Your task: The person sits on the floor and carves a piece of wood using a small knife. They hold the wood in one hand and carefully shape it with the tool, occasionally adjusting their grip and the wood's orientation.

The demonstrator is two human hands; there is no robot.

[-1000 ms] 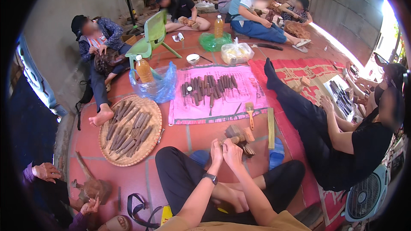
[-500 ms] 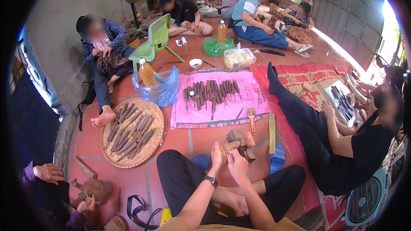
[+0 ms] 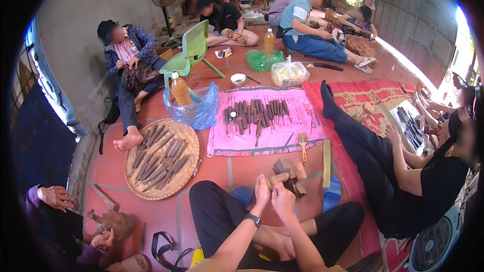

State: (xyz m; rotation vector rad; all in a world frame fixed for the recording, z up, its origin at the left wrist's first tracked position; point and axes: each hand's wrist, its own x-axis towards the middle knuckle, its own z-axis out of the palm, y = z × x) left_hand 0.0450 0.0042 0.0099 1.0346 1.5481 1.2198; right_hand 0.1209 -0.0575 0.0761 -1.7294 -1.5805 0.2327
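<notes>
Over my crossed legs, both hands meet at a pale, knobby wooden piece (image 3: 284, 177). My left hand (image 3: 261, 191) is closed around its near left end, wrist up, with a dark watch (image 3: 253, 219) on that arm. Close beside it, my right hand (image 3: 283, 202) has its fingers curled together near the same end. What those fingers pinch is hidden. Dark wooden blocks (image 3: 296, 187) sit on the floor just under and beyond the pale piece. A flat brush (image 3: 302, 146) and a long yellowish wooden strip (image 3: 326, 162) lie farther right.
Wooden-handled tools (image 3: 256, 113) cover a pink cloth (image 3: 217, 143) ahead. More lie in a round woven tray (image 3: 132, 180) on the left. Blue slippers (image 3: 331, 196) flank the blocks. A co-worker's legs (image 3: 363, 151) stretch across the red mat at right; another's hands (image 3: 103, 239) touch a carving at lower left.
The whole scene has shifted slightly right and down in the picture as the head turned. My hands stay together at the wooden piece, with little visible movement.
</notes>
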